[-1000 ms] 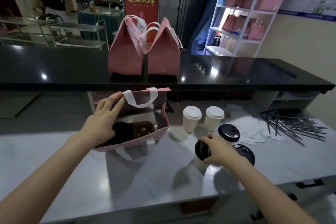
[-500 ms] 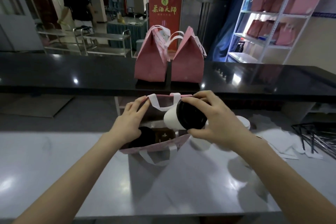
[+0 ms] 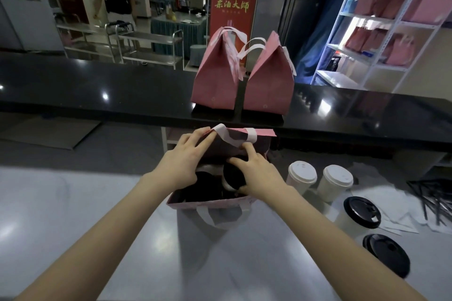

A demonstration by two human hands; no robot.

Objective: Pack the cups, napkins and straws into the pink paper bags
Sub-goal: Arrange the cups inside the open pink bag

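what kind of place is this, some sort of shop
Probably a drinks or tea shop's service counter: lidded paper cups on the worktop, pink paper bags standing on the black counter and stocked on a shelf rack, and a red banner behind.

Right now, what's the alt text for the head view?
The right hand holds a black-lidded cup tilted into the open pink bag while the left hand holds its far rim. Four more cups stand beside it.

The grey worktop (image 3: 97,215) carries an open pink bag (image 3: 212,203), two white-lidded cups (image 3: 302,173), two black-lidded cups (image 3: 362,210), napkins (image 3: 391,199) and dark straws (image 3: 435,200).
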